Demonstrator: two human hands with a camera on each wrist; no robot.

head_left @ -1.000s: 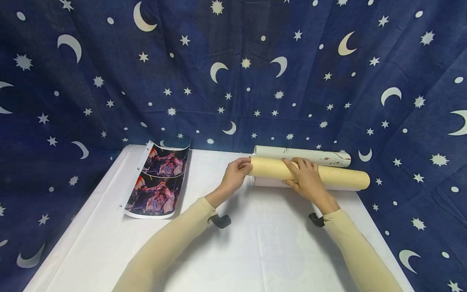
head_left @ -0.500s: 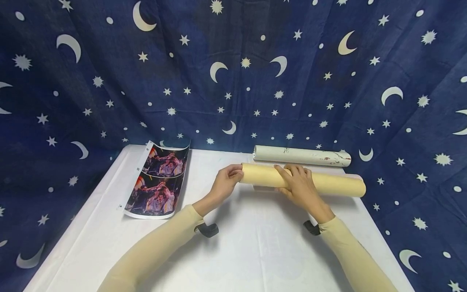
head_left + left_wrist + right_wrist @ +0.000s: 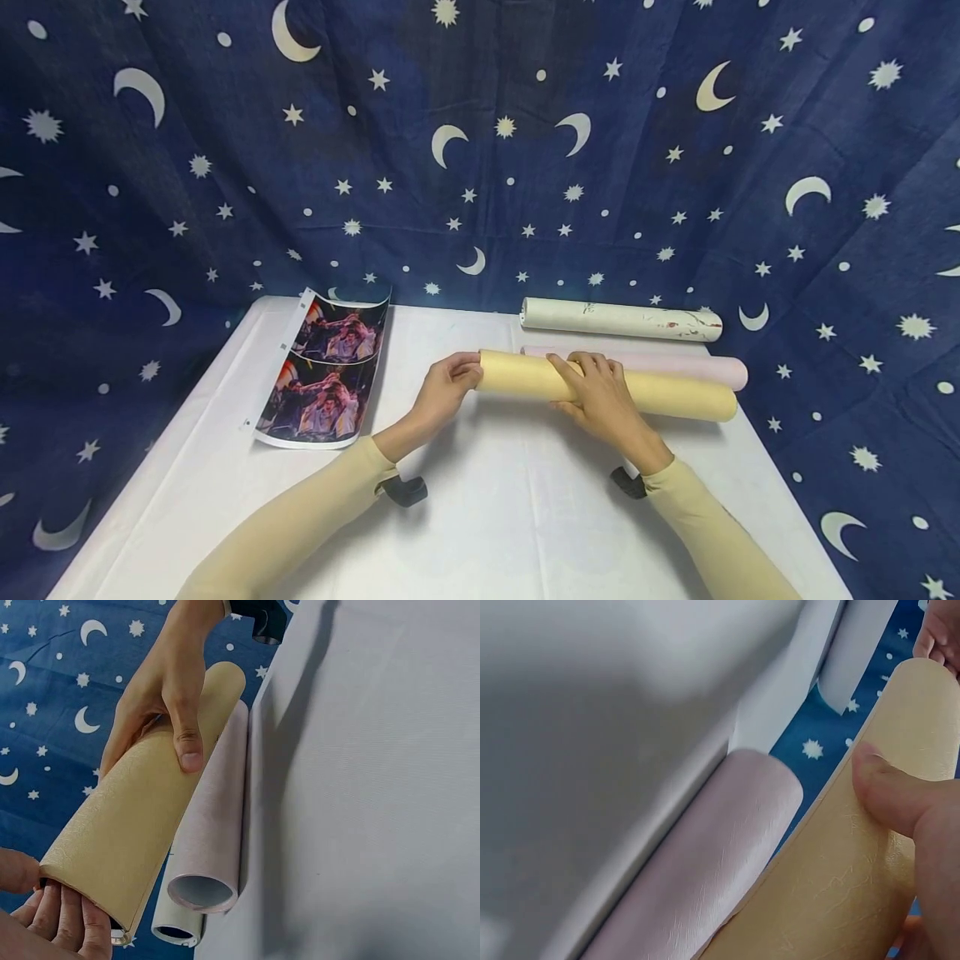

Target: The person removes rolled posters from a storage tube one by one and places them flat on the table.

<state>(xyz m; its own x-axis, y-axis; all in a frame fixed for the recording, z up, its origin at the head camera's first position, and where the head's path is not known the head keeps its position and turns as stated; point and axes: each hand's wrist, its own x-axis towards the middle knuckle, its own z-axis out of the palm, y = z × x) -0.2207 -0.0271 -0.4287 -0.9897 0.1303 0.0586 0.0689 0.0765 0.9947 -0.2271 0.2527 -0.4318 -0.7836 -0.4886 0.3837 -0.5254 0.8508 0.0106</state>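
Observation:
A yellow roll of wallpaper-like sheet (image 3: 675, 393) is held by both hands, lifted in front of a pale pink roll (image 3: 697, 367). At its left end my left hand (image 3: 441, 392) pinches the rim, with fingertips inside the opening and the thumb outside, as the left wrist view shows. My right hand (image 3: 603, 404) grips the roll near its middle, thumb on the near side and fingers over the top. In the right wrist view the thumb presses the textured surface of the yellow roll (image 3: 840, 862), beside the pink roll (image 3: 712, 840).
Behind the pink roll lies a whitish roll (image 3: 622, 320) with dark and red markings. A curled printed sheet (image 3: 330, 375) with two matching pictures lies at the left on the white table (image 3: 480, 517). A dark blue star-and-moon cloth (image 3: 480, 125) hangs behind.
Both hands have drawn the yellow roll toward me and to the left, off the pink roll, which now shows along most of its length. The whitish roll and printed sheet stay put.

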